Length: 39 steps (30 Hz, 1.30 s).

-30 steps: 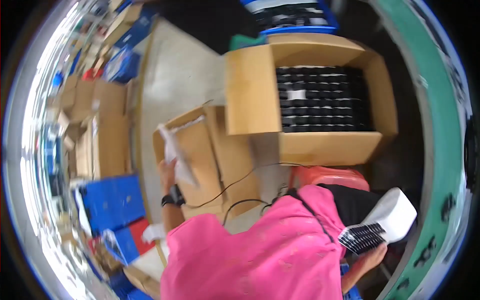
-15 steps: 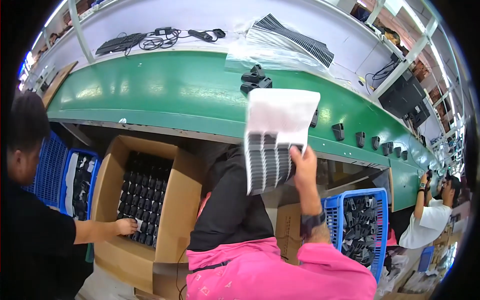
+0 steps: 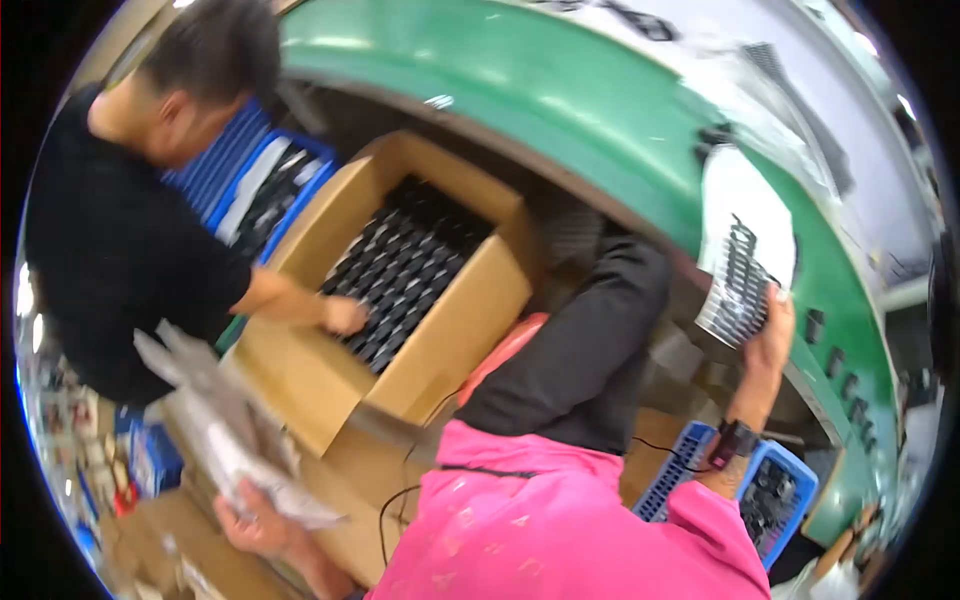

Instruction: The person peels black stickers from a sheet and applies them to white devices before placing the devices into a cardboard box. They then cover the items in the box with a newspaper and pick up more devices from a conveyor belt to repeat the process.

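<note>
Right hand [image 3: 768, 335] is gripping a black-and-white sheet [image 3: 745, 215], left hand [image 3: 258, 520] is holding some pale wrapping [image 3: 225, 430]. Coworker's hand [image 3: 345, 315] is reaching into a carton [image 3: 475, 320].

Co-worker's forearm [image 3: 285, 299] blocks the open carton [image 3: 478, 325] at left.

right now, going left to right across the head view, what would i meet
Co-worker in black, left hand gripping a pale sheet, open carton of black parts, black-trousered leg, white sheet with dark pieces in the right hand, small black pieces on the green bench.
</note>
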### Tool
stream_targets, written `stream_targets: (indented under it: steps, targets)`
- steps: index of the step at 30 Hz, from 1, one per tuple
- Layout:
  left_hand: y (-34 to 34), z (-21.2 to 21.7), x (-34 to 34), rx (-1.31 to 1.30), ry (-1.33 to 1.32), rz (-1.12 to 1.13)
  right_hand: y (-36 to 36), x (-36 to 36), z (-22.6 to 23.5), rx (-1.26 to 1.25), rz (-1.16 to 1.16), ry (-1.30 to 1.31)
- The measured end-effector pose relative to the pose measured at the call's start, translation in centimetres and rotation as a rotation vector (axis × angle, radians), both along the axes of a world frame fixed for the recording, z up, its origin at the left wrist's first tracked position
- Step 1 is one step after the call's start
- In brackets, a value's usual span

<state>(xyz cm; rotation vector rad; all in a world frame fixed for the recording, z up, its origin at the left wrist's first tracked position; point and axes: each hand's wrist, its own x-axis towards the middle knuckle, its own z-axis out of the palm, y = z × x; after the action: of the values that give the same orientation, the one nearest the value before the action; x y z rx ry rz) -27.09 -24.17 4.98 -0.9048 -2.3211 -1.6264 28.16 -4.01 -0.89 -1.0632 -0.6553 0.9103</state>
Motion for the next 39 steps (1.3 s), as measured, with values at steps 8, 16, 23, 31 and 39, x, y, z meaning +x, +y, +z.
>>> stream_targets:
  steps: [8, 16, 23, 31, 39]
  targets:
    - [1.3, -0.6, 3.2, 0.195, -0.220, -0.228, 7.2, 3.9, -3.4, -0.263, -0.391, -0.928]
    - [11.1, -3.8, 12.7, -0.189, 0.201, -1.257, -2.8, -23.4, -0.8, -0.291, 1.179, 0.405]
    - [13.9, -7.1, 15.6, -0.377, 0.311, -1.174, 1.4, -23.5, -4.3, -0.402, 0.921, 0.192]
    - [14.7, -12.8, 18.7, -0.560, 0.428, -1.263, 2.6, -20.9, -8.0, -0.766, 0.958, 0.366]
    - [15.2, -16.8, 19.7, -0.644, 0.223, -1.606, 2.5, -19.8, -12.4, -0.862, 1.019, 0.072]
